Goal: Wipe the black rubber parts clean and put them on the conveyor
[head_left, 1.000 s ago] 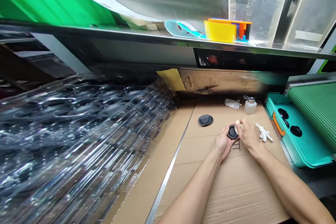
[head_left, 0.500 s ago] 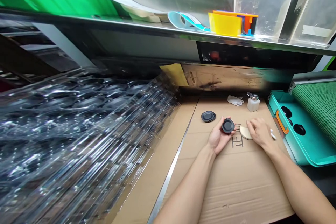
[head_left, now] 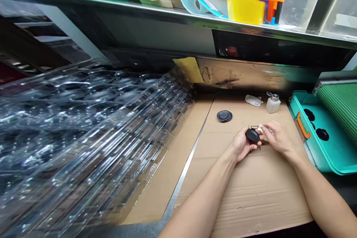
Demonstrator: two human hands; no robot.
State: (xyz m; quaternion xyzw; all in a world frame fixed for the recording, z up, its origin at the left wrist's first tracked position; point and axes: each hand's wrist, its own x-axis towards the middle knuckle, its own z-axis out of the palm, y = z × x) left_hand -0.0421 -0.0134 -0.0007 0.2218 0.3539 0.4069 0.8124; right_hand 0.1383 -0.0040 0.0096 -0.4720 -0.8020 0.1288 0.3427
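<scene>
My left hand (head_left: 242, 145) holds a round black plastic cap (head_left: 252, 135) by its edge, tilted, above the cardboard. Close against it, my right hand (head_left: 279, 137) has its fingers pinched on a small whitish piece (head_left: 260, 128) near the cap's right edge; its exact kind is not clear. The cream round pad on the cardboard is mostly hidden behind the hands. Farther back on the left lie stacked black round caps (head_left: 224, 115).
Cardboard (head_left: 251, 193) covers the bench. Clear plastic trays (head_left: 97, 148) are piled at left. At the back are a crumpled white tissue (head_left: 253, 100) and a dispenser bottle (head_left: 273, 105). A teal bin (head_left: 334, 156) with black caps stands right, beside a green conveyor belt (head_left: 340, 98).
My left hand has moved right and tilted the cap. My right hand has lifted from the cream pad and come to the cap with a whitish piece. The view has shifted slightly.
</scene>
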